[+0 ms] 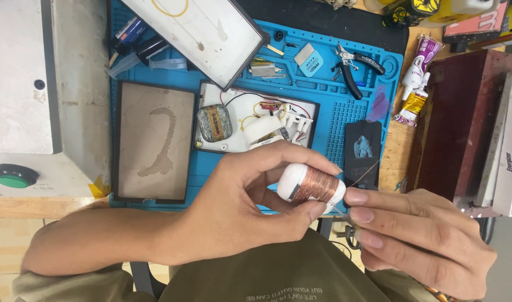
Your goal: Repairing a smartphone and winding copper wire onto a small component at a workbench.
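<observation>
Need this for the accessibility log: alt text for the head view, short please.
Seen from above, a person's left hand holds a white spool of copper wire while the right hand pinches a thin strand coming off it. Behind the hands, a blue work mat carries black-handled pliers, an opened device with loose wiring and a dark-framed panel.

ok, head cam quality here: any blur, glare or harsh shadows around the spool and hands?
Head view: lighting even and soft, no hard shadows. The copper wire spool and left hand are sharp; the right hand is slightly soft at the fingertips. Mild glare on the white tray up top. Straight edges bow slightly near the frame borders.
</observation>
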